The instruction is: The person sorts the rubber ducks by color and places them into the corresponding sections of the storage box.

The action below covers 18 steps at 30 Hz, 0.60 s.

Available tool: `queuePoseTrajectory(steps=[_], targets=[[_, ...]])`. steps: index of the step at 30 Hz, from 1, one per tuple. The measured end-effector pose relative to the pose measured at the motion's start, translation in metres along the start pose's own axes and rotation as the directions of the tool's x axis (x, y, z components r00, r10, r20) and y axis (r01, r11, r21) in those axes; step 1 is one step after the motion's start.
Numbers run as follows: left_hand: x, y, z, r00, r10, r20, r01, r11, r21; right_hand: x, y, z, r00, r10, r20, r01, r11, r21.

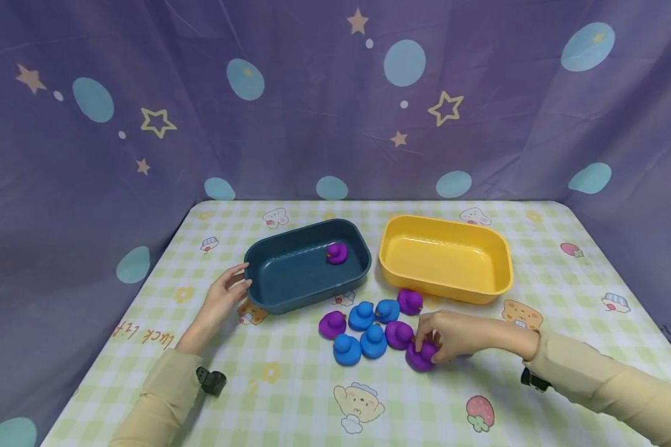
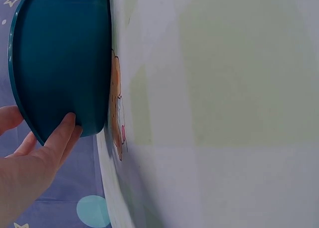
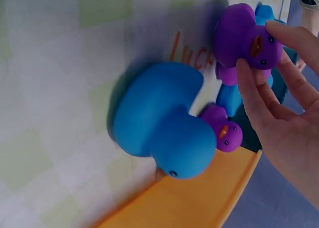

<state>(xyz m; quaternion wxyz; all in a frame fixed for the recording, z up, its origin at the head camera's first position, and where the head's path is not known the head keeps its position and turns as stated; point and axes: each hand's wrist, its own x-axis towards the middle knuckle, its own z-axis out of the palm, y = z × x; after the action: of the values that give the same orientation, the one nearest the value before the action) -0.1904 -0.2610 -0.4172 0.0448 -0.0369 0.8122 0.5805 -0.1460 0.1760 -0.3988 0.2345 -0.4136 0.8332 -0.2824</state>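
In the head view my right hand [image 1: 453,335] pinches a purple rubber duck [image 1: 420,359] at the right end of a group of ducks. The right wrist view shows thumb and fingers around the head of this purple duck [image 3: 239,36], its orange beak facing the camera. Close to that camera is a blue rubber duck [image 3: 159,118], hidden behind my right hand in the head view. My left hand [image 1: 223,298] touches the left end of a dark blue basin [image 1: 307,298]; its fingertips lie against the basin's outer wall [image 2: 65,63] in the left wrist view.
One purple duck [image 1: 337,253] sits inside the dark blue basin. To its right stands a yellow basin [image 1: 447,288]. Several blue ducks [image 1: 373,341] and purple ducks [image 1: 333,325] lie in front of the basins on the checkered tablecloth [image 1: 291,403]. A purple curtain [image 1: 335,124] hangs behind.
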Motion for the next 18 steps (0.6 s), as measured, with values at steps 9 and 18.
queuePoseTrajectory(steps=[9, 18], targets=[[0.002, -0.003, 0.001, 1.000, 0.010, -0.017, -0.010, 1.000, 0.000, -0.005, -0.005, -0.013, 0.999, 0.029, 0.023, -0.029, 1.000, -0.003], [0.019, -0.034, -0.003, 0.996, 0.069, -0.061, -0.068, 0.997, 0.021, -0.003, -0.009, -0.020, 1.000, -0.013, -0.001, 0.013, 0.998, 0.053]])
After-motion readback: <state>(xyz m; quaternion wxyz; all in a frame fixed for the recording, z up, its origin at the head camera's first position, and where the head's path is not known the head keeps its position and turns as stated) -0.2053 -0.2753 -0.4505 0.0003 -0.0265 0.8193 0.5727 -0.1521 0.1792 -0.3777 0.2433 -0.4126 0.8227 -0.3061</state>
